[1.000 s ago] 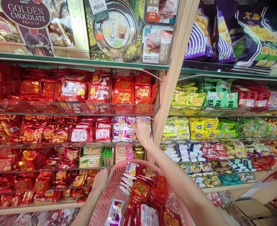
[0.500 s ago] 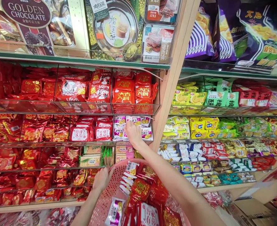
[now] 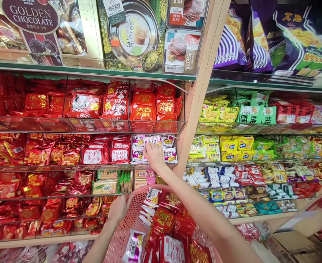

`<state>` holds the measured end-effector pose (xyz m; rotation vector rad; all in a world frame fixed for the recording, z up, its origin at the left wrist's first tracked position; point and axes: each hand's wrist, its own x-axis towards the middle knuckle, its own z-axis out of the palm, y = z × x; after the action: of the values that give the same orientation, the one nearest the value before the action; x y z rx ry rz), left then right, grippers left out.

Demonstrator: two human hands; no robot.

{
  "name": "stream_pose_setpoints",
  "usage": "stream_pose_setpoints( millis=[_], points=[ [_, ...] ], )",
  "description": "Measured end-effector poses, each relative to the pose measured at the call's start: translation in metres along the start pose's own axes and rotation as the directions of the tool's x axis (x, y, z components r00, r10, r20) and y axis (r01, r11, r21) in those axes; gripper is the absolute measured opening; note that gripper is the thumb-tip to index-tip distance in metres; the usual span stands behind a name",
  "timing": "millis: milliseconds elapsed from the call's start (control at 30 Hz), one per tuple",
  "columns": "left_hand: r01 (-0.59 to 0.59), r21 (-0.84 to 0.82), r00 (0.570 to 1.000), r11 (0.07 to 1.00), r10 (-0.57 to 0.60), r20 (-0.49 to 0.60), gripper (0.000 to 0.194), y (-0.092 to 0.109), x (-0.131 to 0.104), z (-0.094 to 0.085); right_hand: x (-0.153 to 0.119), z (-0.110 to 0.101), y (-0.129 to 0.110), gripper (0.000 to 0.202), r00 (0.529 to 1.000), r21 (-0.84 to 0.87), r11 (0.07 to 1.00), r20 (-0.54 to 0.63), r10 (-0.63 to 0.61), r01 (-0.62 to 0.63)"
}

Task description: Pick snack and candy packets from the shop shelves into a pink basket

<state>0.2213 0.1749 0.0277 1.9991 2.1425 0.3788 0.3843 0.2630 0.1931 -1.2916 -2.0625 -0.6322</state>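
Note:
My left hand (image 3: pixel 118 209) is closed round the left rim of a pink perforated basket (image 3: pixel 122 233). Inside the basket lie red snack packets (image 3: pixel 162 219) and a white-and-purple packet (image 3: pixel 133 246), with several more white ones near its far edge. My right hand (image 3: pixel 154 155) reaches over the basket into a shelf compartment of white-and-purple packets (image 3: pixel 169 155). Its fingers are bent closed on a white-and-purple packet (image 3: pixel 152 140) at the top of the pile; the fingertips are partly hidden.
Red packets (image 3: pixel 119 153) fill the compartments on the left. A wooden upright (image 3: pixel 200 84) parts them from yellow and green packets (image 3: pixel 233 148) on the right. Glass shelf edges (image 3: pixel 95 72) run across above the hands. A cardboard box (image 3: pixel 292 244) stands at the lower right.
The packet at my right hand has risen slightly and tilted, and the hand has shifted a little to the left. My left hand and the basket have stayed in place.

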Motion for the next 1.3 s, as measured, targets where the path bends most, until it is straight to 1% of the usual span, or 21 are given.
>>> stream_pose_setpoints(
  millis=[100,267,333,433,533,633,800,967,1167,1300],
  points=[
    [-0.001,0.006,1.000,1.000,0.000,0.003,0.047,-0.001,0.000,0.001,0.001,-0.002,0.002,0.022,0.997,0.082,0.994,-0.023,0.067,-0.065],
    [0.005,0.020,1.000,1.000,-0.005,-0.004,0.047,-0.001,0.001,0.003,0.004,-0.009,0.006,0.019,0.988,0.129,0.980,0.025,0.150,-0.152],
    [0.004,0.028,1.000,1.000,-0.004,-0.011,0.047,-0.001,0.001,0.003,0.005,-0.011,0.008,0.017,0.985,0.144,0.974,0.025,0.173,-0.174],
    [-0.004,0.015,1.000,1.000,0.004,-0.015,0.047,-0.002,0.001,0.004,0.004,-0.013,0.011,0.018,0.977,0.150,0.968,-0.036,0.209,-0.201],
    [-0.007,0.012,1.000,1.000,0.007,-0.013,0.048,-0.003,0.002,0.005,0.001,-0.016,0.013,0.027,0.959,0.120,0.963,-0.123,0.257,-0.243],
    [-0.006,0.036,1.000,0.999,0.006,-0.014,0.047,-0.003,0.002,0.006,-0.001,-0.017,0.014,0.035,0.941,0.121,0.952,-0.163,0.298,-0.281],
    [-0.007,0.031,1.000,0.999,0.007,-0.005,0.047,-0.002,0.001,0.004,-0.006,-0.012,0.014,0.044,0.921,0.159,0.939,-0.202,0.334,-0.306],
    [-0.005,0.015,1.000,1.000,0.005,-0.007,0.047,-0.001,0.000,0.002,-0.008,-0.006,0.014,0.052,0.908,0.194,0.922,-0.193,0.372,-0.336],
    [-0.011,-0.017,1.000,1.000,0.011,-0.002,0.046,0.001,0.000,0.001,-0.008,-0.005,0.015,0.052,0.908,0.226,0.916,-0.187,0.376,-0.333],
    [-0.007,-0.012,1.000,1.000,0.007,0.005,0.046,0.001,0.000,0.000,-0.008,-0.005,0.012,0.050,0.890,0.273,0.898,-0.210,0.405,-0.345]
  ],
)
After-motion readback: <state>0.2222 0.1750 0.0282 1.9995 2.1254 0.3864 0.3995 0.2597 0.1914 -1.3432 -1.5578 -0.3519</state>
